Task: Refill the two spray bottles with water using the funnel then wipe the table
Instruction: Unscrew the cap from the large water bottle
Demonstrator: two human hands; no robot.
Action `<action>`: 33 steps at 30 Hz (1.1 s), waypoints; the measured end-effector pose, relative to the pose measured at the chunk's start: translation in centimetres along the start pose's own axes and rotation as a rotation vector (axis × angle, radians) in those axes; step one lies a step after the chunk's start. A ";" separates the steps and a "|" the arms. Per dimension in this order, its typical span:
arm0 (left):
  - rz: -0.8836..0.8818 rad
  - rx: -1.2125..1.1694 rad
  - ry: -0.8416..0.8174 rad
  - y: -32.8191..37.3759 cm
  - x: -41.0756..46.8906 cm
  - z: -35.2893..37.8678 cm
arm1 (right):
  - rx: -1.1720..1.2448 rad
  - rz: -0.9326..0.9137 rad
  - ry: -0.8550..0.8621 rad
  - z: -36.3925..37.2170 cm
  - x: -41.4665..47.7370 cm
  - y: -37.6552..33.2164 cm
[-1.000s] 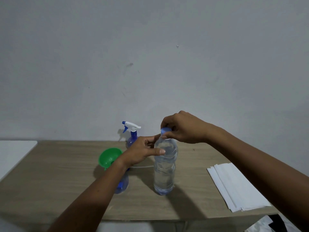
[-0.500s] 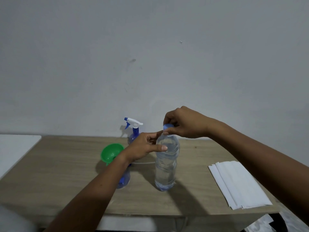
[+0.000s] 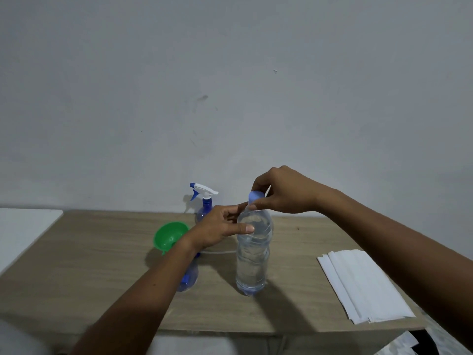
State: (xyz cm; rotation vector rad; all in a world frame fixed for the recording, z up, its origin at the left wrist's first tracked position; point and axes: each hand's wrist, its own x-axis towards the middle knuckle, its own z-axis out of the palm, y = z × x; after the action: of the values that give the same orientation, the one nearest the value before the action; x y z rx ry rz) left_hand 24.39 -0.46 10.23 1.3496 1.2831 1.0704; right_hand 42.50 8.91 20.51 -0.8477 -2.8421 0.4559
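Pinching the blue cap (image 3: pixel 256 196) from above, the right hand (image 3: pixel 284 192) has its fingers (image 3: pixel 257 206) closed around it, thumb on the near side. The cap sits right on top of the water bottle (image 3: pixel 253 252), so it lies straight under those fingers. I cannot tell if the cap is loose yet or tight.

The left hand (image 3: pixel 220 230) is lower down. Its fingers wrap the bottle's shoulder from the left side and hold it steady. The right hand is the one nearer the cap, so it looks like the one to turn it.

The water bottle stands straight up on the bench (image 3: pixel 89 265), its long way pointing up and down. It is clear and looks nearly full of water.

Just left of it, partly hidden behind the left arm, a blue spray bottle (image 3: pixel 189 278) stands with a green funnel (image 3: pixel 170 237) resting in its neck. The funnel looks empty. How much water is in that bottle I cannot tell. The next pour would have to go left, from the water bottle to the funnel.

Farther back by the wall stands the second spray bottle (image 3: pixel 204 203), with its white and blue trigger top on. A stack of white paper towels (image 3: pixel 363 285) lies flat on the right side of the bench, well apart from the bottles.
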 end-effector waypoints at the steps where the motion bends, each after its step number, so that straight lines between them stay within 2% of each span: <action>1: -0.004 0.003 0.001 0.0 0.0 0.0 | 0.020 -0.015 -0.036 -0.2 0.0 0.0; 4: -0.015 0.011 0.008 -0.1 0.0 -0.1 | 0.032 -0.049 -0.117 -0.9 0.1 -0.1; 7: -0.016 0.003 0.016 -0.1 -0.1 -0.1 | 0.080 -0.057 -0.119 -1.5 0.0 -0.1; 9: -0.010 -0.006 0.016 -0.1 -0.2 0.1 | 0.164 -0.061 -0.025 -1.4 -0.3 0.4; 13: 0.024 -0.040 0.028 -0.4 -0.5 0.6 | 0.425 0.043 0.308 1.3 -1.5 2.7; 16: 0.037 -0.086 0.061 -0.9 -0.4 1.1 | 0.684 0.288 0.530 7.1 -3.0 5.3; 18: 0.043 -0.121 0.082 -1.1 -0.4 1.4 | 0.734 0.492 0.588 12.3 -4.2 7.1; 21: 0.057 -0.156 0.098 -1.5 -0.4 1.8 | 0.718 0.754 0.472 19.7 -6.5 8.7; 24: 0.050 -0.180 0.107 -2.0 -0.3 2.0 | 0.679 0.885 0.350 24.8 -8.9 8.9; 33: 0.031 -0.252 0.078 -2.5 0.0 2.4 | 0.456 0.848 0.235 28.3 -9.9 8.0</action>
State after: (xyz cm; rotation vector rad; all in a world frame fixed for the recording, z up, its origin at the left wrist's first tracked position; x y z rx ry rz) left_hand 26.39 -0.60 7.34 1.1503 1.1429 1.2711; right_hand 48.58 2.77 -9.32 -1.8023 -1.9207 0.9582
